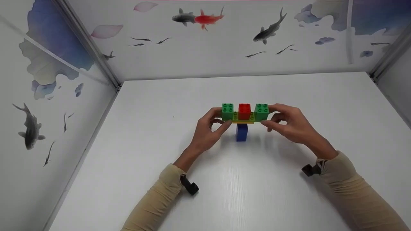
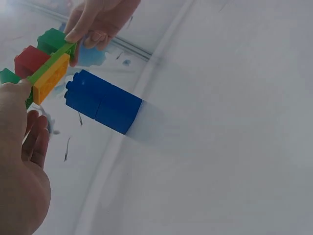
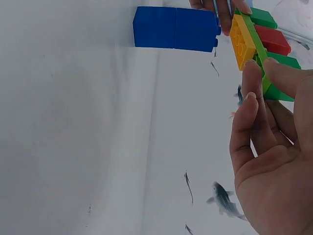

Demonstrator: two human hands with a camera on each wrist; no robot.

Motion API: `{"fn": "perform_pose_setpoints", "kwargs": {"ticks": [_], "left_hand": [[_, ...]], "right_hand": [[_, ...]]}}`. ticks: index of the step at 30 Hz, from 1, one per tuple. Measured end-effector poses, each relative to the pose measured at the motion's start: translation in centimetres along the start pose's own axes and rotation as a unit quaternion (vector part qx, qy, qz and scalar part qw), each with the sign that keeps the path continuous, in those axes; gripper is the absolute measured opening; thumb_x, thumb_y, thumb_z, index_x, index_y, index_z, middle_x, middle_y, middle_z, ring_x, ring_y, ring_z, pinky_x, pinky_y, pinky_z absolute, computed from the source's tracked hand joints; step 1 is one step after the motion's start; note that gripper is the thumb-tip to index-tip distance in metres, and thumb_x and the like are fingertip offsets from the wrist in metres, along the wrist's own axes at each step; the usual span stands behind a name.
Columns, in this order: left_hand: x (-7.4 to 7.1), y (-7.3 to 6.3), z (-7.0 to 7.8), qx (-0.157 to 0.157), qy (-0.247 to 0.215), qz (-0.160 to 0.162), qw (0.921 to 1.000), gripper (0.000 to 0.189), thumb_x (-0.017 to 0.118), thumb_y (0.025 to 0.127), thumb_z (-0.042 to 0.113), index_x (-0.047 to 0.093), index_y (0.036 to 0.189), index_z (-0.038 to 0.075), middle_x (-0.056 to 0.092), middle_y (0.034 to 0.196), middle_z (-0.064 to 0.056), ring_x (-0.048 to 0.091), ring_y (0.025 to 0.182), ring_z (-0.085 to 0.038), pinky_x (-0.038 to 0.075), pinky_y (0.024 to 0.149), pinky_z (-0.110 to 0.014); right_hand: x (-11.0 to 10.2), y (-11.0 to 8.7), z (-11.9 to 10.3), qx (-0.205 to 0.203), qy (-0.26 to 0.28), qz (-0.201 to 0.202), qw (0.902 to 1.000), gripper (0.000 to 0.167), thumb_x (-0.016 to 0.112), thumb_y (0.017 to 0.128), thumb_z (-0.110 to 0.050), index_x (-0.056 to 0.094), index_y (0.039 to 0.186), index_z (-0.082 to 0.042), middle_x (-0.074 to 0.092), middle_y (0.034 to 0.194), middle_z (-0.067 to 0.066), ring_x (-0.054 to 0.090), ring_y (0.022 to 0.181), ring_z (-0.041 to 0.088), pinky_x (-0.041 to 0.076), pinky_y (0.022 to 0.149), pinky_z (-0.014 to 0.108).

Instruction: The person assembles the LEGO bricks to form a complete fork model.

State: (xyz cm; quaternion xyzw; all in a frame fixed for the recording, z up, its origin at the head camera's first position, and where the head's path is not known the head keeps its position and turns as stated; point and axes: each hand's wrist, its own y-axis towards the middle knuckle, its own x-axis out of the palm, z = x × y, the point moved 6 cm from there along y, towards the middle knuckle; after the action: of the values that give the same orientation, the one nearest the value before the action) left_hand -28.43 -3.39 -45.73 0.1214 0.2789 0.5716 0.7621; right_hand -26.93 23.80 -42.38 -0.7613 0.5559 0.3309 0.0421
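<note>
Both hands hold one toy-brick assembly between them, raised above a blue brick stack (image 1: pixel 241 132). My left hand (image 1: pixel 208 131) pinches its left end by a green brick (image 1: pixel 227 112). At the other end, my right hand (image 1: pixel 290 125) pinches another green brick (image 1: pixel 261 112). Between these sits a red brick (image 1: pixel 244 111) on a light-green base strip (image 3: pixel 256 41). Under the strip is a yellow-orange brick (image 2: pixel 51 79). Two blue bricks make up the upright stack, and its studs show in both wrist views. A gap separates the assembly from those studs.
The white table (image 1: pixel 224 192) spreads around the stack. White walls with painted fish (image 1: pixel 268 30) and leaves stand behind and at the left. A black wrist mount (image 1: pixel 189 185) is on the left sleeve, another mount (image 1: pixel 311 169) on the right.
</note>
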Motion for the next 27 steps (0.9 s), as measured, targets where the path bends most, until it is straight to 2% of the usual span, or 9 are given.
{"fn": "perform_pose_setpoints", "kwargs": {"ticks": [4,11,18,27], "left_hand": [[-0.2,-0.2,0.0,0.006,-0.001,-0.001,1.0000,0.042,0.077,0.103,0.021,0.063,0.141,0.011,0.071,0.133,-0.001,0.069,0.116,-0.014,0.062,0.101,-0.038],[-0.4,-0.4,-0.1,0.005,-0.003,0.005,1.0000,0.041,0.075,0.104,0.019,0.063,0.142,0.010,0.071,0.133,-0.002,0.069,0.118,-0.014,0.061,0.103,-0.036],[-0.5,-0.5,-0.3,-0.001,0.002,0.004,1.0000,0.042,0.077,0.102,0.017,0.063,0.140,0.008,0.071,0.134,-0.004,0.068,0.117,-0.013,0.061,0.104,-0.041],[-0.5,-0.6,-0.5,-0.002,0.007,0.001,1.0000,0.040,0.078,0.100,0.018,0.066,0.137,0.010,0.073,0.129,-0.002,0.069,0.112,-0.015,0.061,0.100,-0.035]], "right_hand": [[0.0,0.0,0.2,0.007,-0.010,-0.007,0.9999,0.036,0.083,0.097,-0.016,0.073,0.132,-0.015,0.074,0.115,0.003,0.077,0.077,0.022,0.060,0.077,0.016],[0.0,-0.1,0.8,0.023,-0.026,-0.018,0.9992,0.038,0.083,0.097,-0.020,0.072,0.133,-0.014,0.075,0.113,0.003,0.077,0.080,0.028,0.060,0.077,0.019],[0.0,-0.1,1.2,0.021,-0.050,-0.019,0.9984,0.038,0.087,0.093,-0.018,0.073,0.128,-0.010,0.075,0.112,0.003,0.072,0.083,0.015,0.058,0.075,0.019],[0.0,-0.1,1.1,0.025,-0.052,-0.022,0.9981,0.037,0.087,0.093,-0.019,0.075,0.127,-0.012,0.075,0.111,0.002,0.070,0.084,0.014,0.058,0.076,0.021]]}}
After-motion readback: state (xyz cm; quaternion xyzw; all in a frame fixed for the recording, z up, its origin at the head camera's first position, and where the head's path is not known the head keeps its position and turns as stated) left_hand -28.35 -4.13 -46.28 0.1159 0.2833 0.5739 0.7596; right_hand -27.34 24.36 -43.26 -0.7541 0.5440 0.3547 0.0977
